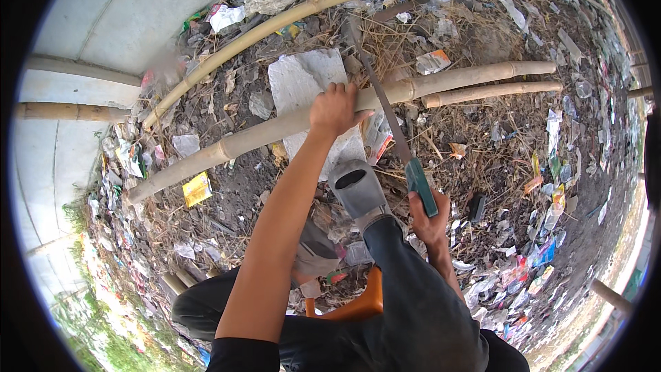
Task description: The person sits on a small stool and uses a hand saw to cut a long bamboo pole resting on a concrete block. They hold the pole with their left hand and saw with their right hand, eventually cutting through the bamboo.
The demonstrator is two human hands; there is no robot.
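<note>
A thick bamboo pole (pixel 258 129) lies slantwise before me, across a pale flat slab (pixel 303 72). My left hand (pixel 334 111) is closed over the top of the pole, near its middle. In my right hand (pixel 430 217) is the green handle of a hand saw (pixel 392 124), the fingers wrapped round it. The saw's long blade crosses the pole just right of my left hand, its tip pointing away from me. Whether the teeth have cut into the bamboo I cannot tell. My grey shoe (pixel 361 193) rests close to the slab's near end.
A thinner bamboo piece (pixel 492 93) lies beside the pole's right end. Beyond it a long curved bamboo pole (pixel 275 24) arcs across the ground. Litter and dry straw cover the soil. A pale wall (pixel 76 145) stands at the left, an orange stool (pixel 354 306) beneath me.
</note>
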